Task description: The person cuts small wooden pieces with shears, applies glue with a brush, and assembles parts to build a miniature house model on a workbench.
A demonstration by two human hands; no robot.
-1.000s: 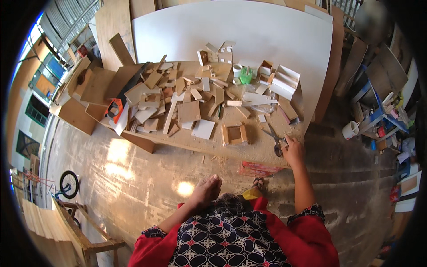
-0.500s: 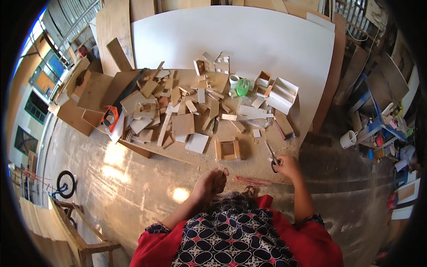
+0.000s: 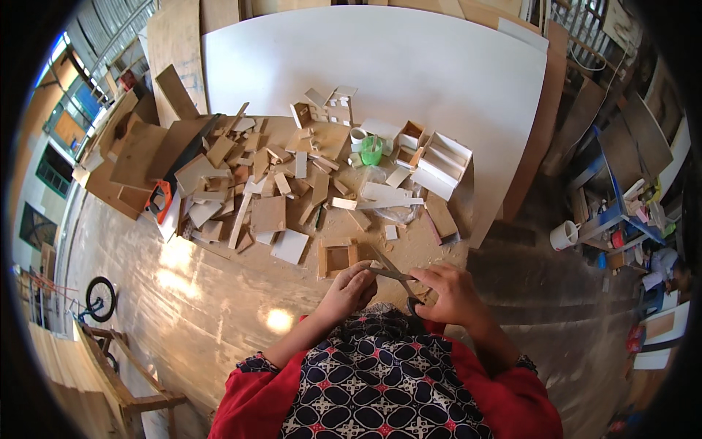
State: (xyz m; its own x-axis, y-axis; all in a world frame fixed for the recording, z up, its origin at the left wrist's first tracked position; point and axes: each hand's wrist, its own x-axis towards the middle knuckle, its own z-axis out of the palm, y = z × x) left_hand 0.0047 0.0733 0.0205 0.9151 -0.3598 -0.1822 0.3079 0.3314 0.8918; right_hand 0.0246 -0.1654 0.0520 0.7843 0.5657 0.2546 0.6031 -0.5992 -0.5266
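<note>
My right hand [image 3: 452,294] is closed round the handles of a pair of dark-handled scissors [image 3: 392,275], whose blades are spread apart and point left. My left hand [image 3: 352,288] is pinched shut right at the blade tips; what its fingers hold, if anything, is too small to make out. Just beyond my left hand, a small square wooden frame [image 3: 323,257] stands near the front edge of the dusty worktable. A small white block [image 3: 391,233] lies farther back, beyond the scissors.
Wood offcuts [image 3: 269,214] heap over the table's left and middle. An orange-handled saw [image 3: 159,201] is at the left edge. A green cup [image 3: 371,151], a white mug [image 3: 357,136] and a white compartmented box [image 3: 443,164] stand at the back. A white panel [image 3: 380,58] rises behind.
My right hand has moved left with the scissors, and their blades have spread apart. Both hands have come close together, the left now at the blade tips. The whole view has shifted slightly.
</note>
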